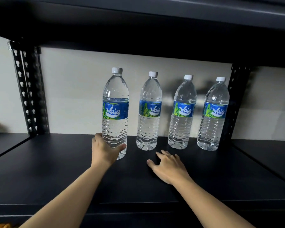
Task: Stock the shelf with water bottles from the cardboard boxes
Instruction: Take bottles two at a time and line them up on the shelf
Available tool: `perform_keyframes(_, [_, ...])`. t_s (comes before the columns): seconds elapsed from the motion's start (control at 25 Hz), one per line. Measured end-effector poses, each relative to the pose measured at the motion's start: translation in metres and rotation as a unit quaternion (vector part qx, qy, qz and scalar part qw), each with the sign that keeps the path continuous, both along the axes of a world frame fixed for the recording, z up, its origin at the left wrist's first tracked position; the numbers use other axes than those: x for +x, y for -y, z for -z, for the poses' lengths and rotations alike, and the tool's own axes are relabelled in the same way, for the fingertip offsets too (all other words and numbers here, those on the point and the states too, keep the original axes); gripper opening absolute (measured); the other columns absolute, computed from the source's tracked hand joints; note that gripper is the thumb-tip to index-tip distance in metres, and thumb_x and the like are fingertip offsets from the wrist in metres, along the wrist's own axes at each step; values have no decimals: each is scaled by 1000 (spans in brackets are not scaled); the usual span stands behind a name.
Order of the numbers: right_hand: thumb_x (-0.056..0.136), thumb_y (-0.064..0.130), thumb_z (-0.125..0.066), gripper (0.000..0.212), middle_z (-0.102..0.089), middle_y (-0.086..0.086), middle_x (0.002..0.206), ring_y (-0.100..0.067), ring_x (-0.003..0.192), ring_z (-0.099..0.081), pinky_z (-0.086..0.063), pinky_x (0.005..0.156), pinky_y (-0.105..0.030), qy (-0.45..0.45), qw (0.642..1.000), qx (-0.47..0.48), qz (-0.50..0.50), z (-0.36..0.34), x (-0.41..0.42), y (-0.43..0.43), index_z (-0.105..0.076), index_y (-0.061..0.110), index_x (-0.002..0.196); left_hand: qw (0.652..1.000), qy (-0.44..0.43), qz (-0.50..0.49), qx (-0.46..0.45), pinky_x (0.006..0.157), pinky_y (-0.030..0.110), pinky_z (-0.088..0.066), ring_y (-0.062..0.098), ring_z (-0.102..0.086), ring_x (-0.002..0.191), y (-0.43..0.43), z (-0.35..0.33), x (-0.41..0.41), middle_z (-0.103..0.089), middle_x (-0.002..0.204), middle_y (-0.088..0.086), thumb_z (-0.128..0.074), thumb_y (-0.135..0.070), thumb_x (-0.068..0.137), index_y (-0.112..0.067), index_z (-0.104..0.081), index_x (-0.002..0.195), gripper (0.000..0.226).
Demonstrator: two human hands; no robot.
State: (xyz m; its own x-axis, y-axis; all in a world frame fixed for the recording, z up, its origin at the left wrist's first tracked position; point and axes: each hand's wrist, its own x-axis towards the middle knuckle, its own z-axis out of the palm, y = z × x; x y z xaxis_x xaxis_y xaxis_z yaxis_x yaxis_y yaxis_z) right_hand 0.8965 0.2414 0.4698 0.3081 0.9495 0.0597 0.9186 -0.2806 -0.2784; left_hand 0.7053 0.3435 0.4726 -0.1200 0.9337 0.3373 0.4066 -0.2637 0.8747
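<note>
Several clear water bottles with blue labels and white caps stand upright on a black shelf board [56, 170]. My left hand [104, 150] is wrapped around the base of the leftmost bottle [115, 111], which stands a little nearer to me than the others. To its right stand a second bottle [149, 112], a third bottle [182, 112] and a fourth bottle [213, 114] in a row near the back wall. My right hand [167, 167] rests flat on the shelf, fingers spread, in front of the second and third bottles, holding nothing. No cardboard box is in view.
A black shelf board [138, 22] hangs close above the bottle caps. Perforated black uprights stand at the back left [29, 89] and back right [235, 102]. The shelf is bare to the left of the held bottle. Neighbouring shelf bays continue on both sides.
</note>
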Motion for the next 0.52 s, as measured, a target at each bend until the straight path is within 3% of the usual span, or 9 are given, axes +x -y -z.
perform_keyframes(0.52, [95, 65, -32, 74, -13, 2, 165, -16, 152, -8, -9, 122, -39, 6, 1000, -19, -6, 0, 2, -4, -26, 23, 156, 1000, -4, -13, 2, 105, 44, -37, 36, -42, 131, -41, 16, 14, -49, 138, 18, -80, -39, 78, -4, -36, 141, 85])
